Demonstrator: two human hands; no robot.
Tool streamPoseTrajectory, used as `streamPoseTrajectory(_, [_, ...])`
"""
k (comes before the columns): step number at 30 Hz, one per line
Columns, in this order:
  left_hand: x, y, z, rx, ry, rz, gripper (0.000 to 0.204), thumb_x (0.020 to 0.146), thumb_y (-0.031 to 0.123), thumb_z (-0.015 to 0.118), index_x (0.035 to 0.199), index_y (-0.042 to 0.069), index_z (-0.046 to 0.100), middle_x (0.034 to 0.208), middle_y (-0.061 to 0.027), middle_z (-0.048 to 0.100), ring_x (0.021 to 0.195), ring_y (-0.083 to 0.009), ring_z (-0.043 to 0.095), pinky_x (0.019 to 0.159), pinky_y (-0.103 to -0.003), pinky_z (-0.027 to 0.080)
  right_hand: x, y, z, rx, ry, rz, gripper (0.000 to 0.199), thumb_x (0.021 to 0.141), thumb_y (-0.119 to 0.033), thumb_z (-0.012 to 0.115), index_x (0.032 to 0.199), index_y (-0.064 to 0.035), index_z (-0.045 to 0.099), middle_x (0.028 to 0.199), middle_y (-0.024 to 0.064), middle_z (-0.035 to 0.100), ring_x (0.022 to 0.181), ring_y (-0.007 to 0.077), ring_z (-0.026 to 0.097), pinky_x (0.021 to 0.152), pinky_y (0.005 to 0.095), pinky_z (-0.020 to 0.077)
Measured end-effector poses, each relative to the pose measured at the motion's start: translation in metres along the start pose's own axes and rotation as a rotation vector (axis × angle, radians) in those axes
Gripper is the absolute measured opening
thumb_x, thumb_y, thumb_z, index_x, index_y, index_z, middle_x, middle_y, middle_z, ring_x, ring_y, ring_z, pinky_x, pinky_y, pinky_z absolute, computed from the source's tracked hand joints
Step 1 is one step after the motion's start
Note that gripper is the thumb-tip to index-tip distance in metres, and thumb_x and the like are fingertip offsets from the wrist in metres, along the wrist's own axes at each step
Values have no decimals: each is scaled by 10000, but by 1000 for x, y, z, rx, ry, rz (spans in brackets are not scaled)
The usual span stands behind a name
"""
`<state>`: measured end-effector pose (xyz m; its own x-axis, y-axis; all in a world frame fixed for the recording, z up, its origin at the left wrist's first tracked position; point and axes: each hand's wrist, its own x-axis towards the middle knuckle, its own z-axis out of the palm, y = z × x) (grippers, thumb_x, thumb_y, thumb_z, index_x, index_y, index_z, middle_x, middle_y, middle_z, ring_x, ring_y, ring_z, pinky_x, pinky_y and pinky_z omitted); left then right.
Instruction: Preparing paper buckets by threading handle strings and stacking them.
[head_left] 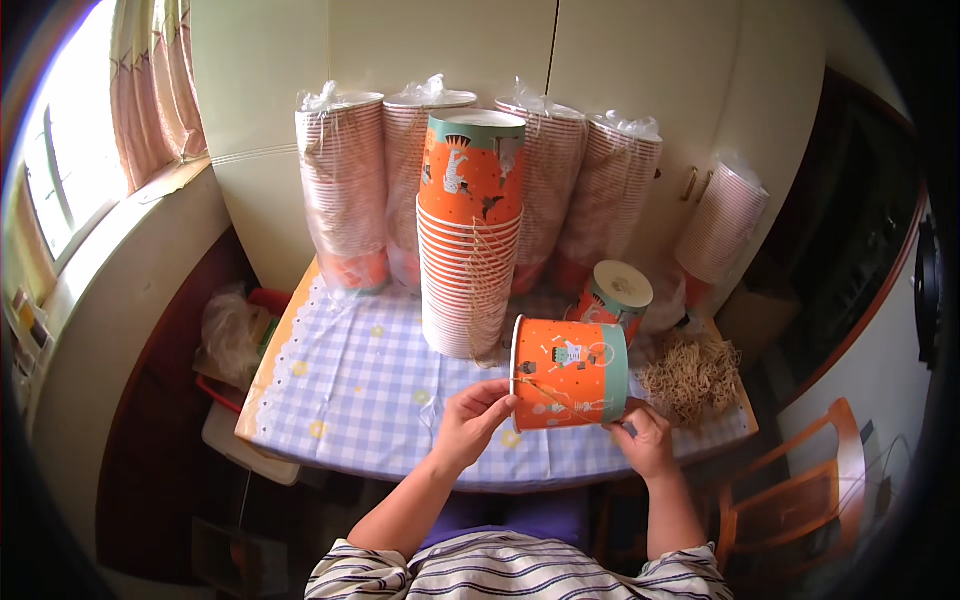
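Observation:
An orange paper bucket (570,375) with a green band and printed white figures is held on its side above the front of the table. My left hand (474,418) pinches its white rim at the left. At the right, the fingers of my right hand (645,437) are closed on the lower edge of the green base end. A thin tan strand, which looks like paper twine, runs over the bucket's side from near the rim. Behind it stands a tall stack of nested paper buckets (470,270), upside down, with similar strands hanging down its right side.
Several bagged bucket stacks (345,190) line the table's back. Another upside-down bucket (622,290) stands behind the held one. A tan twine heap (695,380) lies at the right on the checked tablecloth (370,400). A wooden chair (800,490) is at right, a red bin (225,390) at left.

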<state>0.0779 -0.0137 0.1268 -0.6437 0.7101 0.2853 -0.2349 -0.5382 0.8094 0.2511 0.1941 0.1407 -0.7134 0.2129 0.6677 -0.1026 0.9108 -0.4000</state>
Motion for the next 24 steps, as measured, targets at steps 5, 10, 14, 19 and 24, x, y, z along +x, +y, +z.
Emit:
streamPoseTrajectory(5, [1,0,4,-25,37,-82,250,897,63,606,1120,-48,583,1037,-96,650,953,-133,607,868,-278,485,-19,9,17,159,-76,113,242,676,-7,765,870,-35,624,911,121,669,801,276,664,675,346,527])
streamPoseTrajectory(10, [-12,1,9,84,61,-80,241,892,49,603,1099,-71,578,1007,-90,651,936,-128,607,849,-264,488,-37,10,36,176,-246,158,170,715,-52,730,854,-28,634,834,120,659,751,278,655,664,345,518])
streamPoseTrajectory(14, [-23,-3,9,340,137,-34,224,889,18,575,1098,-62,579,972,-77,648,881,-108,604,793,-254,500,-15,-18,11,73,-226,236,149,713,-65,733,822,-27,638,772,108,639,670,245,634,600,323,506])
streamPoseTrajectory(19, [-34,-14,12,415,218,-5,212,898,-11,548,1103,-54,577,967,-63,643,847,-87,587,757,-234,494,29,-51,15,284,-5,92,167,736,-43,727,874,-28,634,838,84,627,664,184,611,594,274,499])
streamPoseTrajectory(24, [-36,-21,18,331,224,-28,222,892,-18,554,1111,-52,572,984,-64,635,862,-92,582,754,-235,500,46,-63,46,66,-63,-101,272,679,-58,744,931,-50,641,916,92,610,808,270,614,727,352,520])
